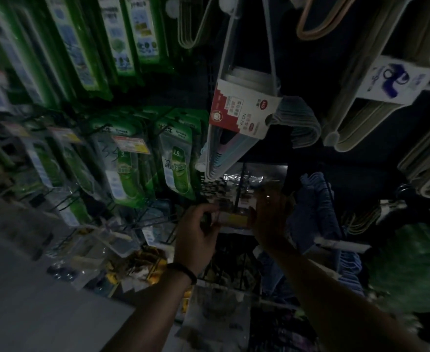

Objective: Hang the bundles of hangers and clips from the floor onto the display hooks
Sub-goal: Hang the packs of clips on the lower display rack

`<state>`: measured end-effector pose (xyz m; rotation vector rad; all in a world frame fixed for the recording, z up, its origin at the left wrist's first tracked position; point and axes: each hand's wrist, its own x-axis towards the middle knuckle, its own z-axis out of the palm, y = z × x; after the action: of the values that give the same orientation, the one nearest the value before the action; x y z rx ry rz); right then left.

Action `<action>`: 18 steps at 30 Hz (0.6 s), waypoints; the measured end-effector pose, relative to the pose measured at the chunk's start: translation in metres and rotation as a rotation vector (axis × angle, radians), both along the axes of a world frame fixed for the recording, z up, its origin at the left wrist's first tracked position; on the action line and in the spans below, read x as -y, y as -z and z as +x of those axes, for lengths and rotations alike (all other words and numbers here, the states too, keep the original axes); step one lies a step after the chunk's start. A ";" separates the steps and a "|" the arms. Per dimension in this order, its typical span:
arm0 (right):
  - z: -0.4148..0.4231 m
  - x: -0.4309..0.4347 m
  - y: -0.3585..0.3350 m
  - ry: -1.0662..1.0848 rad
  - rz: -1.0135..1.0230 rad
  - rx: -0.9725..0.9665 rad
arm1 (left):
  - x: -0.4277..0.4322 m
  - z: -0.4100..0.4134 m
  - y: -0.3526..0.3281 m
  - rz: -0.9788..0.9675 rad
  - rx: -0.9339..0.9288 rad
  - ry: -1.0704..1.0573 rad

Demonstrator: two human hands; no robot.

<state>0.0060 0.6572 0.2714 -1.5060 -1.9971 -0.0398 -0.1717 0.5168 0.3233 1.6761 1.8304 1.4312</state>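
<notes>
Both hands are on a clear pack [235, 218] with a yellow label, just below the middle of the view. The left grip [196, 232] pinches its edge at 9 o'clock with curled fingers. The right grip [269, 219] closes on the edge at 3 o'clock, though the dimness hides just how its fingers lie. A thin dark hook [237, 194] runs from the pack's top toward 12 o'clock, and whether the pack's hole is already over it cannot be told.

The main risk is a missed hole. In this poor light the tip could slide past the slot or tear the thin film, and the pack would drop once the hands let go. More packs [137, 265] lie on the floor [31, 288] at 8 o'clock from the left grip, so a fall would land among them.

A second risk is crowding. The red-carded hangers [244, 110] hang close at 12 o'clock and the blue hangers [315, 207] sit just beside the right grip at 3 o'clock. A wide pull back could snag either one and drag it off its hook
</notes>
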 end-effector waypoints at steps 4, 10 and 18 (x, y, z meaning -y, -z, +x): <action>-0.002 0.051 0.035 -0.109 0.063 -0.084 | 0.032 -0.015 0.031 -0.172 -0.053 0.032; -0.041 0.136 0.095 -0.449 -0.428 0.149 | 0.135 -0.061 0.104 -0.694 0.020 0.027; -0.157 0.262 0.174 -0.801 -0.865 0.413 | 0.342 -0.139 0.196 -1.160 0.196 -0.226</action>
<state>-0.1512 0.3952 0.0975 -1.0334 -3.0462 1.0264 -0.3106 0.1750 0.1270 0.7222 2.0942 0.3268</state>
